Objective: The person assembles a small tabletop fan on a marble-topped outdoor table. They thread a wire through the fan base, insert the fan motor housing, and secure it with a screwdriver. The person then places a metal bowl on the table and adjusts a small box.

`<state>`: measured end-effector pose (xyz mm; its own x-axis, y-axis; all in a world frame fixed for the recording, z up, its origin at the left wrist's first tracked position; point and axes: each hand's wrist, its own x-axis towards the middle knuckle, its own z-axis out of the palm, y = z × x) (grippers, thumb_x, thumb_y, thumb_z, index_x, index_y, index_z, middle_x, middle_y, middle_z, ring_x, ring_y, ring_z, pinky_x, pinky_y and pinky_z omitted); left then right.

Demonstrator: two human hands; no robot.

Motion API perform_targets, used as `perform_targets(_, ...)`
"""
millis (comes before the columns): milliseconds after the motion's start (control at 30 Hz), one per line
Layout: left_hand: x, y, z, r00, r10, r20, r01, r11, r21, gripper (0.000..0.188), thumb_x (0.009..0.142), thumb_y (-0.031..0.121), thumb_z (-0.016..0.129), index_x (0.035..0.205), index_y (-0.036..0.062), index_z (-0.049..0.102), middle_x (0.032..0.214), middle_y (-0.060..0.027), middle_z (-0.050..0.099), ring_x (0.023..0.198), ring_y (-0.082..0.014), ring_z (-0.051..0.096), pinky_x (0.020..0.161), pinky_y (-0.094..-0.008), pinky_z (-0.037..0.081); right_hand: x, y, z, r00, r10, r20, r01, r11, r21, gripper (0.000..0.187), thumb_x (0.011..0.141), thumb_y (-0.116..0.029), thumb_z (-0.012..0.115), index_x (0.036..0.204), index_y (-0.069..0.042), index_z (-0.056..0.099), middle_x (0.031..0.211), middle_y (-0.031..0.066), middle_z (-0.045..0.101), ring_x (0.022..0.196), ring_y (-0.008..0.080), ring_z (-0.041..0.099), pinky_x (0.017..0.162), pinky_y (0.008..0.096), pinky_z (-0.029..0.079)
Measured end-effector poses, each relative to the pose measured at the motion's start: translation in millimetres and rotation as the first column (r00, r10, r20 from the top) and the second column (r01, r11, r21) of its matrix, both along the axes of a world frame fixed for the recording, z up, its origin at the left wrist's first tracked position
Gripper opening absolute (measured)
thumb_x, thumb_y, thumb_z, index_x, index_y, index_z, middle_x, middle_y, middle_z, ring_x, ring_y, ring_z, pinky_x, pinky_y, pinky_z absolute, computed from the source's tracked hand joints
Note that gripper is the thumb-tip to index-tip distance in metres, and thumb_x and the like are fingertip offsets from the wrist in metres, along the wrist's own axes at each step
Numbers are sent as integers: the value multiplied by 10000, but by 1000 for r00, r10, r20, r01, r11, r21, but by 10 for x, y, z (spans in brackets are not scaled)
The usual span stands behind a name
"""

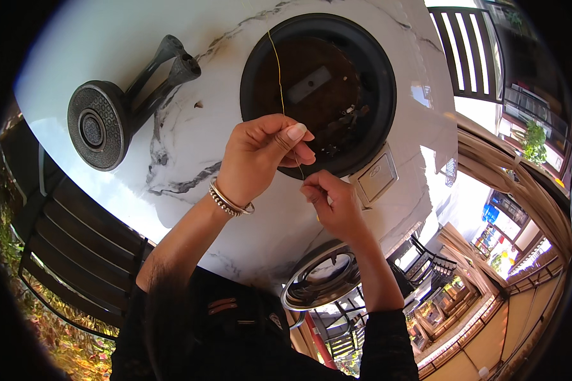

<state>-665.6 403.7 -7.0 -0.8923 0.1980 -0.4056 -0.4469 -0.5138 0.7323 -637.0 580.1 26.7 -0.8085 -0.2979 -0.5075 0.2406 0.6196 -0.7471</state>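
Note:
A thin yellow strand [279, 71], wire or thread, hangs down over a round black pan-like dish [253, 70] to my hands. My left hand [267, 149], with bracelets at the wrist, pinches it between thumb and fingertips above the dish's near edge. Lower and to the right, my right hand [333, 202] has thumb and forefinger closed on the strand's lower part. A short slack length bends between the two hands. Inside the dish lie a flat grey bar [309, 85] and several small bits on a brown bottom.
The dish stands on a white marble-patterned table [200, 140]. At the left lies a black textured round piece with two arms [102, 126]. A square metal-framed panel [376, 176] sits beside the dish. Near my body is a silver-rimmed ring [321, 276]. Slatted chairs [82, 244] surround the table.

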Motion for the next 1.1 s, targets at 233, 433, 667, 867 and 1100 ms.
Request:
perform_targets(233,-282,14,-46,994,104,30,-100,990,-101,237,913,224,525,895,8,621,728,-70,659,704,-177,670,597,-237,540,-8,391,1,999,-36,17,35,997,73,43,779,22,573,785,3,534,668,104,558,602,188,547,554,271,422)
perform_targets(433,-539,-134,-108,963,266,-42,-268,927,-261,230,909,235,533,909,28,633,788,-82,673,781,-189,669,645,-267,544,-259,741,70,995,71,-73,-36,915,403,114,783,-69,644,867,2,612,728,68,606,617,133,534,574,266,434)
perform_targets(667,-620,297,-61,991,129,-32,-133,973,-189,228,898,222,554,929,12,635,805,-87,675,776,-169,666,650,-249,541,-633,422,14,988,-50,-145,73,985,155,153,764,-63,682,907,-14,652,814,43,591,616,94,498,550,211,408)
perform_targets(867,-823,340,-151,993,102,-59,-110,983,-147,246,892,236,565,956,9,631,840,-97,674,818,-170,659,722,-262,534,-970,526,-276,975,90,-204,-49,979,200,50,770,-7,654,819,6,655,744,55,585,602,131,523,561,233,414)
perform_targets(1100,-1033,163,-296,970,218,-103,-228,969,-91,277,886,258,570,975,3,631,905,-116,659,866,-206,649,745,-278,537,-1163,921,-645,996,12,-89,18,943,333,68,768,-25,654,835,-13,653,691,80,613,591,151,552,571,244,428)
